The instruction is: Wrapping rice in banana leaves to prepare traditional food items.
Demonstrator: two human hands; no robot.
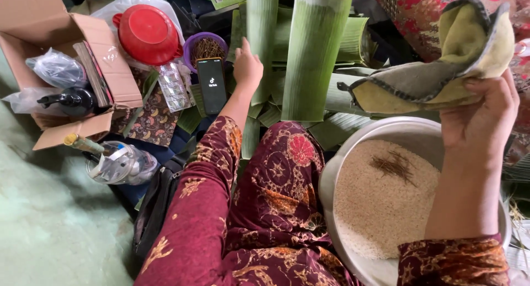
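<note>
Floor-level: left hand (248, 69) presses upright-running banana leaf (261, 37); right hand (479, 116) grips cloth (441, 65).

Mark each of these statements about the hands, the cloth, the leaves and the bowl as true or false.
1. The right hand holds a folded cloth above the bowl. True.
2. The left hand grips the phone. False: it rests on a banana leaf, beside the phone.
3. The bowl holds rice. True.
4. The cardboard box sits to the right of the bowl. False: it is far left.
5. The red bowl lies upside down. True.
</note>
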